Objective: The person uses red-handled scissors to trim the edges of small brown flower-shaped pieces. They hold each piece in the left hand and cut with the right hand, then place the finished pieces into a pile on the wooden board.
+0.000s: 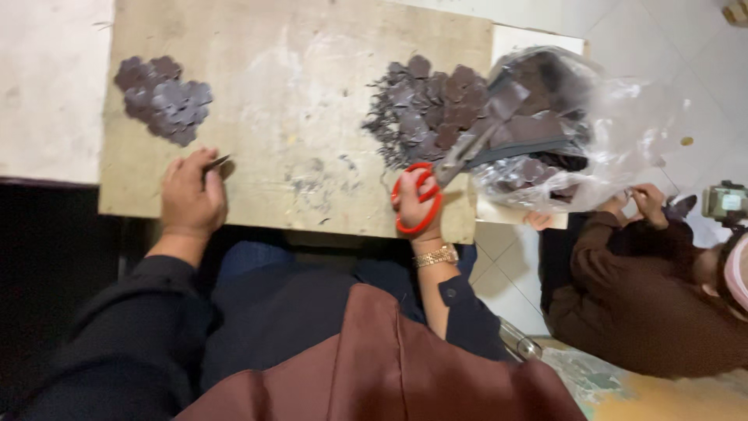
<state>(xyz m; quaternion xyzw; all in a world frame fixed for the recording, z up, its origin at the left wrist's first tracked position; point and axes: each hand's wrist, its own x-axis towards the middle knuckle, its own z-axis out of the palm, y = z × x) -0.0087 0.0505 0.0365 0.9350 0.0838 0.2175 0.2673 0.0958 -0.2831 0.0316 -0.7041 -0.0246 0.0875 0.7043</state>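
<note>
My right hand (417,209) grips red-handled scissors (436,181) at the near edge of a worn wooden board (312,93); the blades point up and right toward a heap of dark cut pieces and scraps (428,109). At the board's near left edge, my left hand (191,195) pinches a small dark sliver (218,162). A smaller pile of dark rounded pieces (164,100) lies beyond my left hand at the board's far left.
A clear plastic bag (561,125) holding more dark pieces sits at the board's right end. Another person in a brown sleeve (631,288) crouches at the right, hands at the bag. Tiled floor lies beyond.
</note>
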